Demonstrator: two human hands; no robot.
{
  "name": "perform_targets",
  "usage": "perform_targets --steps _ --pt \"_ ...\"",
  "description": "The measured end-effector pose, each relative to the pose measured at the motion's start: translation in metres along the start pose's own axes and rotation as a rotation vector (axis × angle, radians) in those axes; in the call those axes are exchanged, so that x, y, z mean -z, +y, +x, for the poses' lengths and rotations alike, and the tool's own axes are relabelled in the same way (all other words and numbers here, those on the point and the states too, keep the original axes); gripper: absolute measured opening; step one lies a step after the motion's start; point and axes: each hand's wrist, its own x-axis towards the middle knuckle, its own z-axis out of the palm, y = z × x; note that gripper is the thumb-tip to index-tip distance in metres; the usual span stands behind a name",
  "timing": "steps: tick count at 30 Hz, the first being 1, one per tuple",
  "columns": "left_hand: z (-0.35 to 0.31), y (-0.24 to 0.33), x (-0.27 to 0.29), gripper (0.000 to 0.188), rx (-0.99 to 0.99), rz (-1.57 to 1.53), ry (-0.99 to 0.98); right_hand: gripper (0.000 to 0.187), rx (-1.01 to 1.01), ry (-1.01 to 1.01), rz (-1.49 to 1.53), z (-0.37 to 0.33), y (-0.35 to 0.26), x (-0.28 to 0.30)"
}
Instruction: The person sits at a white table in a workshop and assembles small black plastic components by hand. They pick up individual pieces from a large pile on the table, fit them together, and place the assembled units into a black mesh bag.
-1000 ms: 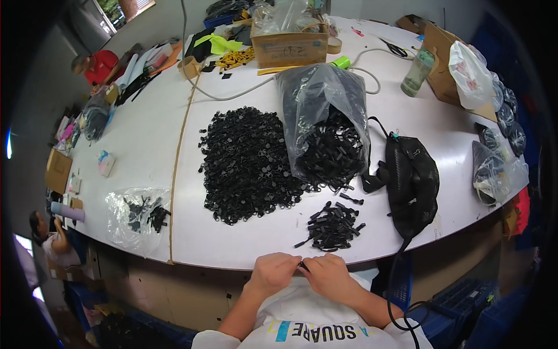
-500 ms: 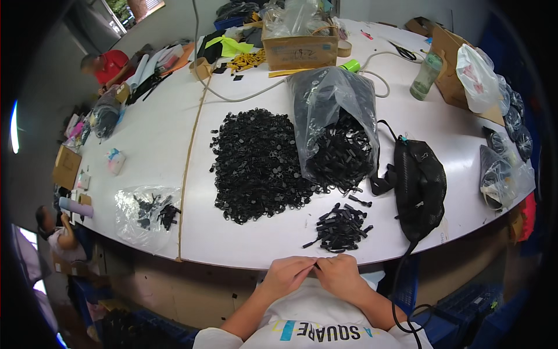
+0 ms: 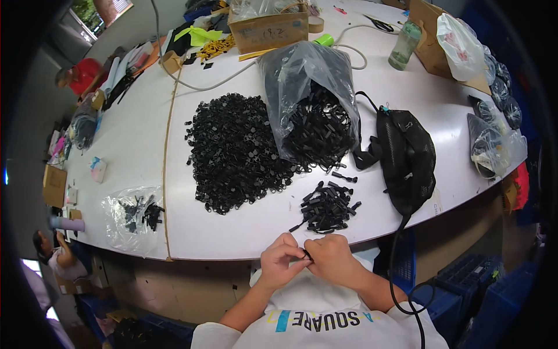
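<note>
At the front edge of the table, my left hand (image 3: 282, 263) and my right hand (image 3: 335, 259) meet in front of my body. A small black zipper pull (image 3: 307, 254) is pinched between their fingertips, mostly hidden by the fingers. Just beyond the hands is a small pile of black zipper pulls (image 3: 326, 207), stick-shaped with cord ends. A clear plastic bag (image 3: 290, 64) lies open behind it, spilling more of the same pulls. To its left spreads a large heap of small black looped pieces (image 3: 232, 154).
On the right lies a black mesh bag (image 3: 407, 163) with a cord hanging over the edge. A clear bag (image 3: 125, 224) with black pieces is at left. Farther back are a cardboard box (image 3: 268, 30) and a green bottle (image 3: 405, 46). Two people sit along the left.
My hands have shifted slightly, and the left fingers have spread, exposing the black piece between the hands. The whole view has moved, so the table sits higher and further left.
</note>
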Motion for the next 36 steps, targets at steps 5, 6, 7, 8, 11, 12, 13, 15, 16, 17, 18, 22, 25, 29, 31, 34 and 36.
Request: perform_targets --steps 5,6,7,8,11,12,13,15,16,17,18,22,25,29,31,34,36 --pt "0.015 0.000 -0.010 0.017 -0.062 0.354 0.174 0.017 -0.053 0.070 -0.035 0.004 0.006 0.000" --pt "0.019 0.000 -0.010 0.016 -0.080 0.392 0.217 0.016 -0.070 0.095 0.035 0.002 0.007 -0.002" --pt "0.023 -0.001 -0.007 0.017 -0.115 0.503 0.218 0.014 -0.086 0.120 0.103 0.001 0.010 -0.005" --pt "0.026 -0.002 -0.003 0.017 -0.151 0.614 0.219 0.013 -0.103 0.145 0.170 -0.001 0.012 -0.006" --pt "0.032 -0.007 0.001 0.018 -0.320 0.798 0.131 0.012 -0.311 0.105 0.454 -0.002 0.011 0.001" --pt "0.034 -0.008 0.002 0.018 -0.387 0.833 0.086 0.012 -0.363 0.076 0.537 -0.002 0.014 0.001" --pt "0.037 -0.006 0.004 0.018 -0.431 0.847 0.004 0.013 -0.420 0.050 0.622 -0.004 0.019 0.000" --pt "0.046 0.001 0.011 0.019 -0.517 0.869 -0.160 0.013 -0.431 0.037 0.657 -0.006 0.021 0.000" --pt "0.049 0.003 0.013 0.018 -0.471 0.853 -0.235 0.013 -0.380 0.046 0.606 -0.007 0.021 0.000" --pt "0.051 0.006 0.015 0.017 -0.424 0.836 -0.309 0.013 -0.330 0.056 0.556 -0.007 0.021 0.000" --pt "0.053 0.008 0.018 0.016 -0.377 0.818 -0.382 0.013 -0.293 0.047 0.503 -0.006 0.020 0.001" --pt "0.050 0.005 0.032 0.010 -0.170 0.790 -0.577 0.014 -0.020 0.038 0.303 -0.003 0.021 0.004" --pt "0.050 0.010 0.040 0.013 -0.083 0.709 -0.710 0.016 0.164 0.029 0.224 0.001 0.024 0.008" --pt "0.052 0.011 0.058 0.020 -0.084 0.612 -0.718 0.021 0.318 0.004 0.145 -0.001 0.025 0.003" --pt "0.051 0.015 0.061 0.023 -0.088 0.614 -0.702 0.024 0.308 -0.016 0.167 -0.005 0.026 0.002" --pt "0.043 0.020 0.059 0.023 -0.109 0.734 -0.688 0.022 0.236 -0.105 0.183 -0.006 0.026 0.007" --pt "0.043 0.020 0.059 0.018 -0.169 0.827 -0.633 0.022 0.154 -0.126 0.185 -0.002 0.025 0.012"
